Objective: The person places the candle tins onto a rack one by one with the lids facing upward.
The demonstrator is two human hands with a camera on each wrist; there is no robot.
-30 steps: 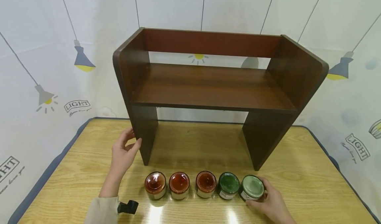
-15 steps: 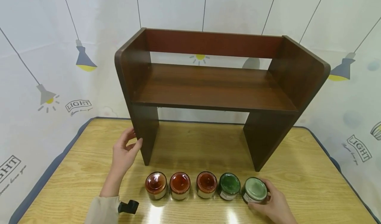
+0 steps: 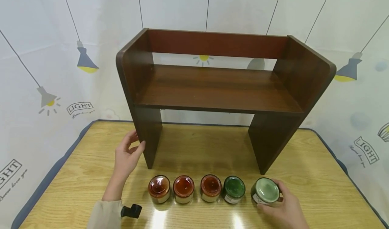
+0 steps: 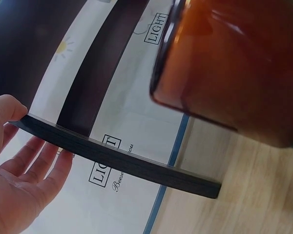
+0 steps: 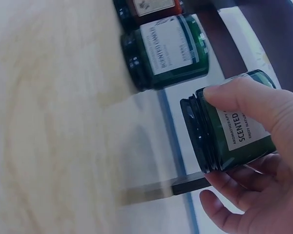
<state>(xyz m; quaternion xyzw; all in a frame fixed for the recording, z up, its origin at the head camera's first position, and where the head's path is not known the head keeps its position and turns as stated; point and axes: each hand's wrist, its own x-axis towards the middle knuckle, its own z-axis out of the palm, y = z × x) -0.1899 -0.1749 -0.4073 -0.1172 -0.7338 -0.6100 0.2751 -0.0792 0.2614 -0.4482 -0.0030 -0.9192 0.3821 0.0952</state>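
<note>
My right hand grips a green glass scented candle, thumb on one side and fingers on the other. In the right wrist view its white label and dark lid show; the lid is at the table end. To its left, apart from it, stands a second, darker green scented candle. Three amber-brown candle jars continue the row. My left hand holds the front edge of the left side panel of a dark brown wooden shelf, thumb and fingers on opposite faces.
The shelf stands on a light wooden table behind the row, its right panel reaching the tabletop. A patterned white backdrop closes off the back and sides. A black strap is on my left wrist.
My right hand has moved right with the light green candle, widening the gap to the darker green one. My left hand, the shelf and the other jars stay put.
</note>
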